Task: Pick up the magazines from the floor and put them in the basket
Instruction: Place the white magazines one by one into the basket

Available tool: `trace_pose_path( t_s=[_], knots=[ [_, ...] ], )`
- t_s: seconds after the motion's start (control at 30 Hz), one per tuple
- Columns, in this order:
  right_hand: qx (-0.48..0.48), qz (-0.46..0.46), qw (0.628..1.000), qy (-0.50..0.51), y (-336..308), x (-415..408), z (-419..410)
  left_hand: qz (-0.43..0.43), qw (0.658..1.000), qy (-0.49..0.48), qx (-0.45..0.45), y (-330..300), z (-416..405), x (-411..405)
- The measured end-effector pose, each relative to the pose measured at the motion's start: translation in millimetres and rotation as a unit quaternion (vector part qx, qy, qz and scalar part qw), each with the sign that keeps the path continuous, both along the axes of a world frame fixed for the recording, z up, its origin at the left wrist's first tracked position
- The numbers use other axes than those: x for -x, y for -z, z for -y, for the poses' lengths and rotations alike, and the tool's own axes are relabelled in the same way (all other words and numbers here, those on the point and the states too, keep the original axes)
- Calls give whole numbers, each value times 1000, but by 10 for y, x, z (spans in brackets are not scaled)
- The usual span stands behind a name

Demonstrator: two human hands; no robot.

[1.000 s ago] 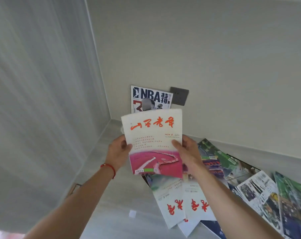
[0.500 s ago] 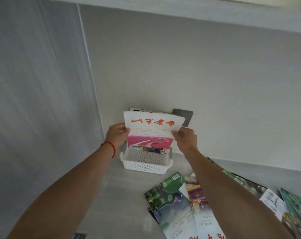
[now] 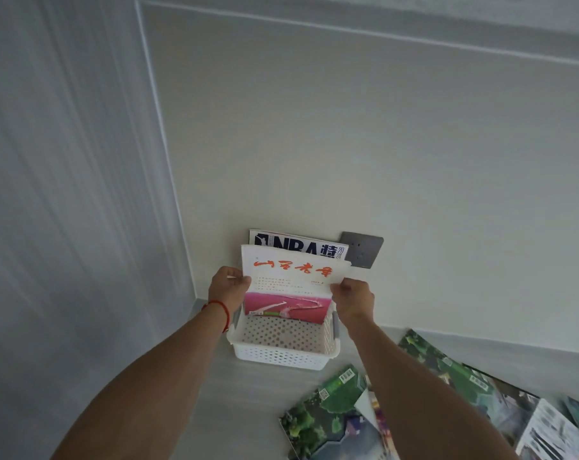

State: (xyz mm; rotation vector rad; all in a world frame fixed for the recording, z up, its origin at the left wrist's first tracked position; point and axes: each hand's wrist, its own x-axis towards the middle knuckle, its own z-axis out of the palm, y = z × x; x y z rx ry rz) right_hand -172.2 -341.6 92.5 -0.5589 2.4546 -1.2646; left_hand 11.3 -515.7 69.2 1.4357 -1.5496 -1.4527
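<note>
Here the left hand (image 3: 229,287) and right hand (image 3: 351,295) are each pinching a side edge of the white magazine (image 3: 289,283), holding it upright so it is sliding into the white basket (image 3: 283,355) before the NBA magazine (image 3: 298,248)

Both bare forearms reach forward and away from the camera, converging toward each other. The left hand (image 3: 229,287) is raised with its back to the camera, thumb on the near face of a white magazine (image 3: 293,277) and fingers curled behind its left edge. A red string bracelet (image 3: 220,310) circles the left wrist. The right hand (image 3: 352,297), level with the left, pinches the magazine's right edge, thumb in front, knuckles bent, wrist slightly flexed.
</note>
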Motion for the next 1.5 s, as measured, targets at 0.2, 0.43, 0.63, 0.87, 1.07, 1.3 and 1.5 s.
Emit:
trace_pose_path(
  t_s=[0.2,0.43,0.63,0.87,1.07,1.3,1.5],
  knots=[
    [7,23,999,25,117,53,64,8,1000,14,4,92,46,38],
    [15,52,998,-40,70,19,102,60,997,25,41,-195,92,141],
    [-6,88,993,-78,188,-28,-145,31,995,90,-40,-190,-38,30],
    [-79,95,989,-85,543,-77,-1193,142,979,113,95,-258,-862,-121],
    [-140,38,988,-58,773,-122,-2410,163,941,277,110,66,-2082,-142],
    [-187,-53,980,32,980,249,-4033,224,864,438,104,498,-3475,422],
    [-228,-122,964,-69,1053,467,-4706,291,909,297,-23,699,-4255,821]
  ],
)
